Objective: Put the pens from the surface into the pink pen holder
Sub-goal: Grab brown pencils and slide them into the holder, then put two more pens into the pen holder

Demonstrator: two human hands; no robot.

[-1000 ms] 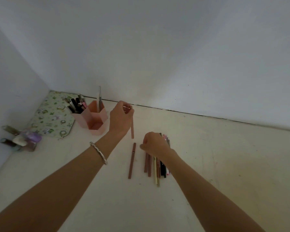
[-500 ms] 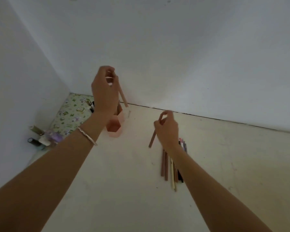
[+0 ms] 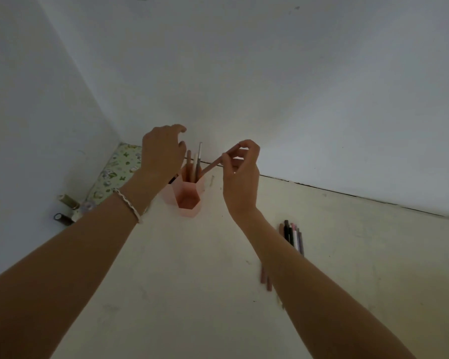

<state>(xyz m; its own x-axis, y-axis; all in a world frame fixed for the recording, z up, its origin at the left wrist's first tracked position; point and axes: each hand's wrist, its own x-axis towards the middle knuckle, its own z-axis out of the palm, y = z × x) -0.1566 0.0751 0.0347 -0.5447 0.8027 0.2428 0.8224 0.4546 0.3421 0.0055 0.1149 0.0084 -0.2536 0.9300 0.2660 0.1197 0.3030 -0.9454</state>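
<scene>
Far left, against the wall, I see a couple of small tubes (image 3: 67, 202) lying beside a floral pouch (image 3: 117, 169). My left hand (image 3: 162, 154), a silver bracelet (image 3: 127, 204) on its wrist, hovers over the left side of the pink pen holder (image 3: 188, 202); its fingers are loose and slightly spread, grasping nothing. The holder stands on the pale surface (image 3: 192, 281) near the back wall, made of hexagonal compartments, and several pens (image 3: 199, 159) stand upright in the rear one. More dark pens peek out behind my left wrist.

Just right of the holder, my right hand (image 3: 240, 177) pinches the upper end of a brownish-pink pen (image 3: 213, 165) between thumb and fingertips. The pen is tilted, its lower end pointing down-left at the rear compartment's rim; I cannot tell whether the tip is inside.

Further right, the remaining pens (image 3: 293, 235) lie side by side on the surface, partly hidden under my right forearm, well apart from the holder.
</scene>
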